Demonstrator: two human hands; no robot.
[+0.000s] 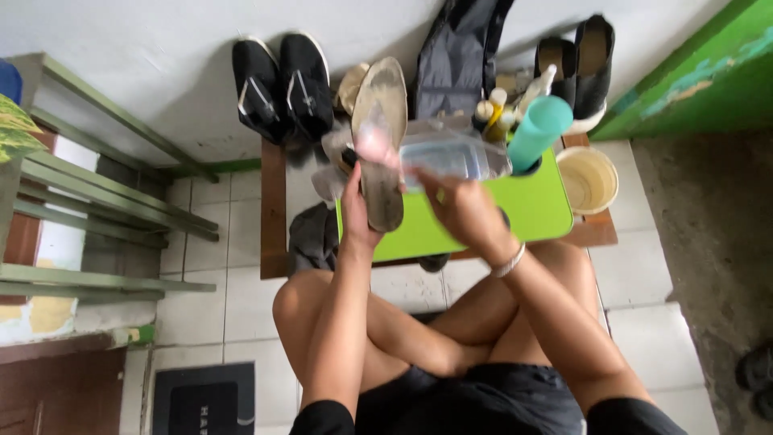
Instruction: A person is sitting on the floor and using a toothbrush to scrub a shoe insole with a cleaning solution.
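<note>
Left hand (360, 211): seen at the centre of the frame, with the fingers closed around a worn sandal (380, 137), which is held upright with its dirty sole turned toward the camera.
Right hand (463, 211): placed just right of the sandal, with the fingers curled; whether anything is gripped cannot be told.
Sandal position: held above the left edge of a lime-green board (531, 205), just in front of a clear plastic box (447, 155).
Upper centre: a pair of black sneakers (282, 84) is stood against the wall.
Upper right: a teal tube (539, 133), small bottles (493, 113) and black slip-on shoes (578, 64) are seen.
Right of board: a cream bucket (588, 179) is set on the low wooden table (274, 217).
</note>
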